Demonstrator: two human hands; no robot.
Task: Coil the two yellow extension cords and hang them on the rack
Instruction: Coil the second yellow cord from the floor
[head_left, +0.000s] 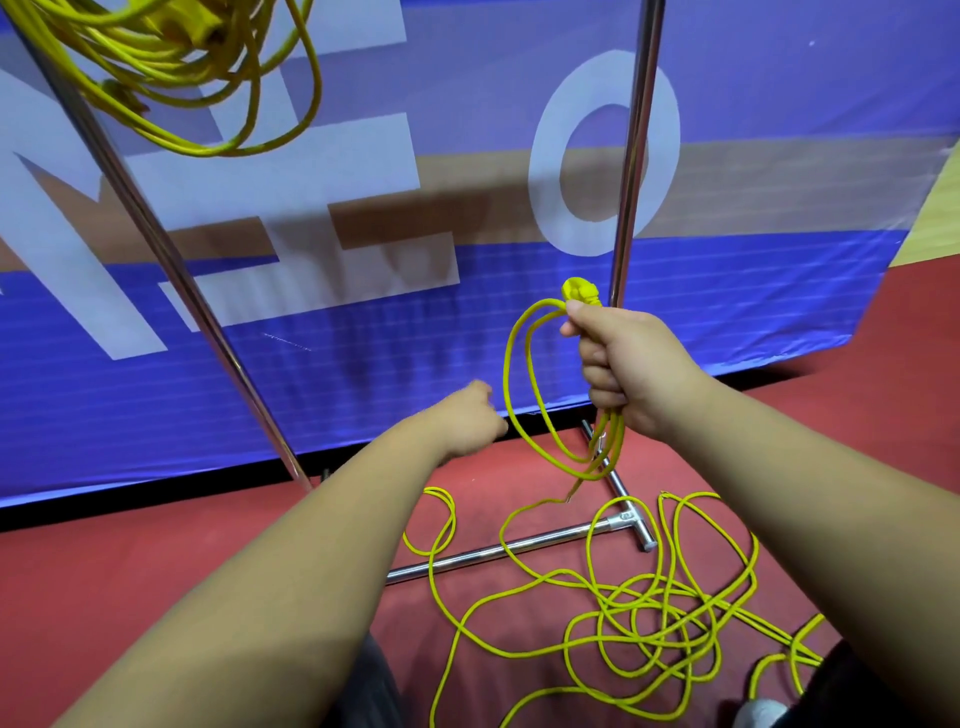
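One coiled yellow extension cord (171, 67) hangs from the rack at the top left. My right hand (618, 358) grips the second yellow cord just below its plug (579, 292), with a couple of small loops (524, 395) hanging from the fist. Most of this cord lies in a loose tangle (649, 618) on the red floor below. My left hand (467, 415) reaches forward beside the loops, fingers curled, touching or pinching the strand; the grip itself is hidden behind the hand.
The chrome rack has a slanted left pole (156, 234), an upright right pole (631, 171) and a floor bar with a T-foot (618, 522). A blue banner (363, 353) with large white letters stands right behind the rack. My dark trouser legs show at the bottom.
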